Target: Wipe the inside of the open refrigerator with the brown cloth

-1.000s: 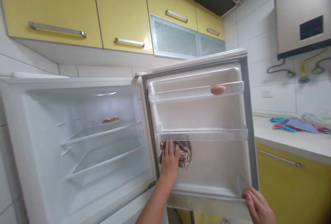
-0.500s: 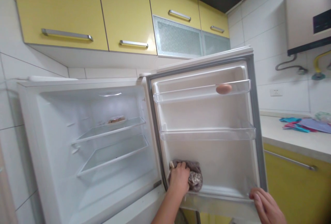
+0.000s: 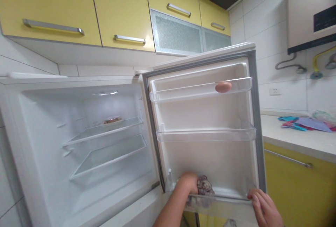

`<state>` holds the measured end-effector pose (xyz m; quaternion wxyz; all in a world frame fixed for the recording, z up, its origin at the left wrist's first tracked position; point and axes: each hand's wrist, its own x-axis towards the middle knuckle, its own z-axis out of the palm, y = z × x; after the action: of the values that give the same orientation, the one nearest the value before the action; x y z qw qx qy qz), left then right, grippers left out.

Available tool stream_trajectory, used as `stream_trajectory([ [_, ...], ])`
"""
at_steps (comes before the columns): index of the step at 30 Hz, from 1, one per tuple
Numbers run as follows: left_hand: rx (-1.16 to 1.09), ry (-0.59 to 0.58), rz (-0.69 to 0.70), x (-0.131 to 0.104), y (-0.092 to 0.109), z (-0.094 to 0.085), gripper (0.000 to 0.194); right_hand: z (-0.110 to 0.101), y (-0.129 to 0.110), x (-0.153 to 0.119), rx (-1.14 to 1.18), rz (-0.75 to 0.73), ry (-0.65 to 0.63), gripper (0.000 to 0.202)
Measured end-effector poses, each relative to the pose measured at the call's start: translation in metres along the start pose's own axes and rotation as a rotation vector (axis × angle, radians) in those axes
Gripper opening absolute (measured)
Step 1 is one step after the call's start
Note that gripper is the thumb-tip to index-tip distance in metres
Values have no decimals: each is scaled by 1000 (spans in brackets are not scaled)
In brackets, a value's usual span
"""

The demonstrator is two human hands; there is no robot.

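Left hand reaches into the bottom door bin of the open refrigerator door, fingers curled and pressed onto a brown patterned cloth. Cloth sits bunched inside that bin, just right of the knuckles, against the inner door liner. Whether the fingers close fully around the cloth cannot be told; the bin's clear front rail hides the fingertips.

Right hand rests on the lower outer corner of the door, well right of the cloth, fingers bent over the door edge and gripping it.

Above the left hand, the middle door shelf spans the door. Higher up, the top door shelf carries one brown egg toward its right end.

Left of the gripped cloth, the refrigerator compartment stands open, with two glass shelves; a small dish lies on the upper one.

Right of the door, the countertop bears coloured cloths. Yellow wall cabinets hang overhead.
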<state>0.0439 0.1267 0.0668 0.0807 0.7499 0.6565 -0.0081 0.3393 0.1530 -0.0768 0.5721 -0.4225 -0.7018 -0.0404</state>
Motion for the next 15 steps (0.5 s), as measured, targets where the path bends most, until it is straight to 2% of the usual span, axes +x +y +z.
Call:
stream_trajectory([
  [4,-60,40,54,17,34,10,14,0,-3,0,5,-2,-10,36],
  [8,-138,69,74,28,60,15,18,-1,-3,1,-4,-21,6,36],
  [15,-390,161,37,44,106,24,34,5,8,1,-100,-126,88,38],
])
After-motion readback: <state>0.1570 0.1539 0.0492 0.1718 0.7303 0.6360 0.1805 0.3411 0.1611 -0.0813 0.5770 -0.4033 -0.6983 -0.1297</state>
